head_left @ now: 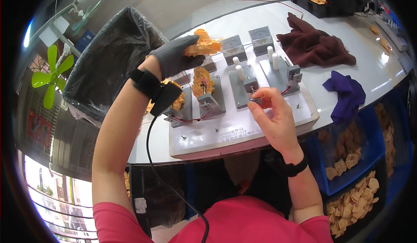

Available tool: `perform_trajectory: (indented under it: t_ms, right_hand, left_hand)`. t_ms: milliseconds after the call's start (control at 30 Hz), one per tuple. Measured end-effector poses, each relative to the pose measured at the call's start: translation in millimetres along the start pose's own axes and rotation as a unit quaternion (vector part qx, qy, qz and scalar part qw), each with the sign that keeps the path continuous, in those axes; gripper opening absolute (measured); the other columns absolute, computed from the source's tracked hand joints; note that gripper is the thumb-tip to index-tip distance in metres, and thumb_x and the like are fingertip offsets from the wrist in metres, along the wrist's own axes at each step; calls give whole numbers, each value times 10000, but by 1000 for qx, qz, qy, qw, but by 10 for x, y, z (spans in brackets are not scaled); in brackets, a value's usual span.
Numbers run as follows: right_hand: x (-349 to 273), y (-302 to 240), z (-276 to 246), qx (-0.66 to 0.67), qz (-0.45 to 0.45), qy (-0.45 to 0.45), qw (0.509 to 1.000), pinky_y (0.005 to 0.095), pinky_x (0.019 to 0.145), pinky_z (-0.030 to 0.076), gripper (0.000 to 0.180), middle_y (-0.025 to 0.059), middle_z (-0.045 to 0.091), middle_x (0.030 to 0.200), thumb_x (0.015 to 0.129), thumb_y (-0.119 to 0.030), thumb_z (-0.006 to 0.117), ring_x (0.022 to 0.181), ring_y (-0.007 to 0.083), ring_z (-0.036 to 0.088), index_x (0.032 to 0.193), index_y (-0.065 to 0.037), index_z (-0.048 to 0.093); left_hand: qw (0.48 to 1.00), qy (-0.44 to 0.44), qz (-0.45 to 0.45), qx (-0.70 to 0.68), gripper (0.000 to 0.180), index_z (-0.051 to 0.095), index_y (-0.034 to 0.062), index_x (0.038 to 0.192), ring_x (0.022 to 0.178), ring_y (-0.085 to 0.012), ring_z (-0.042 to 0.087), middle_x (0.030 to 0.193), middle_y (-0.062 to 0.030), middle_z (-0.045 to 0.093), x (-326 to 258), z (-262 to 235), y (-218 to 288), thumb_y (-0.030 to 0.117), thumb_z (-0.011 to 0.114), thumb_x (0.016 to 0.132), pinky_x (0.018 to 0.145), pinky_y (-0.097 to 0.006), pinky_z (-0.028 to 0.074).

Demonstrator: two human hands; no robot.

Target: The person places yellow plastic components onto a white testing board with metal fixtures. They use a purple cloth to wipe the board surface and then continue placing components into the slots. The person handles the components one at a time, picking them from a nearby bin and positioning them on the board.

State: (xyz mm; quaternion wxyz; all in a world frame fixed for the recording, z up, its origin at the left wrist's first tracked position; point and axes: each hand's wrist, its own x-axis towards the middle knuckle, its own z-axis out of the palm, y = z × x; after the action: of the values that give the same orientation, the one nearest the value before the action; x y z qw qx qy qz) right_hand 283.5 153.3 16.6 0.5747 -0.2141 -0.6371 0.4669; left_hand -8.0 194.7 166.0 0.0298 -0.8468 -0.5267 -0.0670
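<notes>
My left hand (173,55), in a dark grey glove, is closed on an orange-yellow plastic part (205,44) and holds it above the test stand (208,141). Below it, another orange-yellow part (202,81) sits on a grey fixture (215,108); one more, on the leftmost fixture, is partly hidden by my wrist. My bare right hand (277,119) pinches at the front of a metal clamp block (251,86) on the third fixture; whatever its fingertips grip is too small to make out. White pegs (240,72) stand on that fixture, with no part between them.
Analog meters (260,39) line the stand's back. A black bin with a plastic liner (113,65) stands at left. Brown cloth (317,45) and purple cloth (345,93) lie at right. Black trays (321,11) are at the far right; blue crates (369,149) of parts sit below the table.
</notes>
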Motion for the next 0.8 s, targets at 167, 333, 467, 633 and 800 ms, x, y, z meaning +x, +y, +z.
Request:
perform_trajectory:
  t_ms: [167,333,467,633,800]
  right_hand:
    - [-18,-27,10,0,40,-5,999,285,707,473,219,53,620,965,882,-90,703,790,143,586,1065,-28,600]
    - [-14,-18,4,6,36,2,999,281,681,464,214,49,619,956,879,-89,702,786,140,586,1057,-30,597]
    - [-7,-5,1,-5,15,2,1000,275,665,461,211,50,618,955,879,-84,700,783,138,580,1054,-29,596]
    - [-8,-15,21,16,27,1,1000,277,665,462,212,55,619,957,880,-84,700,775,143,574,1055,-27,596]
    - [-6,0,19,1,15,0,1000,278,669,462,214,55,620,962,880,-88,699,775,145,570,1058,-30,596]
  left_hand:
    - [968,18,-178,-174,543,487,34,1338,1010,-234,653,1178,-151,603,427,297,291,338,684,934,845,-314,564]
    - [998,30,-50,-5,499,486,94,1355,990,-223,644,1175,-161,605,418,383,727,259,658,916,890,-332,532]
    - [989,-50,-140,-11,468,508,119,1322,949,-211,629,1122,-143,623,361,244,882,227,648,889,918,-343,515]
    - [967,-90,-192,-142,460,538,129,1285,911,-166,611,1057,-110,617,428,160,858,218,649,848,795,-303,543]
    - [875,-68,-261,-402,436,554,79,1274,945,-134,596,1103,-67,588,548,91,670,220,614,867,788,-254,522]
